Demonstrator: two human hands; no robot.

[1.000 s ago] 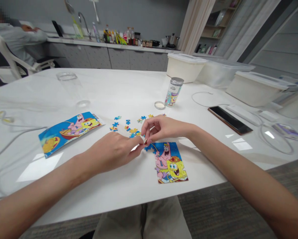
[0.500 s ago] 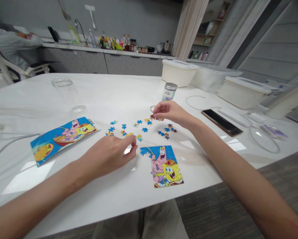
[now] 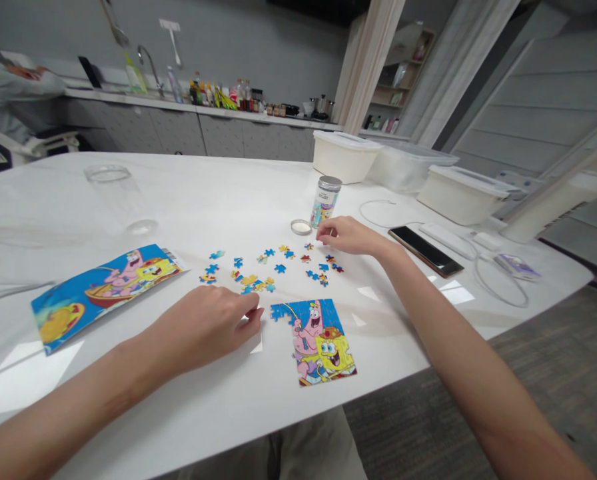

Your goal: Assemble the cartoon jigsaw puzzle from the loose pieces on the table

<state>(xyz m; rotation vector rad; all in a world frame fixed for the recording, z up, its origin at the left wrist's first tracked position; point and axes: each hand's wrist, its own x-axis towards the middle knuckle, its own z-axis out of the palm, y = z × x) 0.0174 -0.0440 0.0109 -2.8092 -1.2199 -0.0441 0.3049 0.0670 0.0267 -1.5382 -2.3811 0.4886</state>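
Note:
My left hand (image 3: 213,321) rests over the white table, fingers curled and thumb against the index finger, with nothing visible in them. Just right of it lies a partly joined jigsaw puzzle (image 3: 311,337) with a pink starfish and a yellow sponge character; its upper left is stepped. My right hand (image 3: 346,235) is farther off, fingers bent in a pinch whose contents are hidden. By its fingertips is a small puzzle piece (image 3: 308,246). Loose puzzle pieces (image 3: 251,283) are scattered between the hands. A reddish piece (image 3: 306,258) lies alone below the right fingertips.
A picture sheet (image 3: 108,290) lies at left, a clear jar (image 3: 107,175) behind it. A printed can (image 3: 325,203) stands beyond my right hand, next to a round lid (image 3: 301,227). At right are a phone (image 3: 426,251), a cable and storage boxes (image 3: 346,157). Someone sits far left.
My right hand has drawn off the reddish piece, which now lies uncovered, and sits nearer the can and the right-hand pieces. The view has shifted slightly; my left hand stays closed beside the puzzle.

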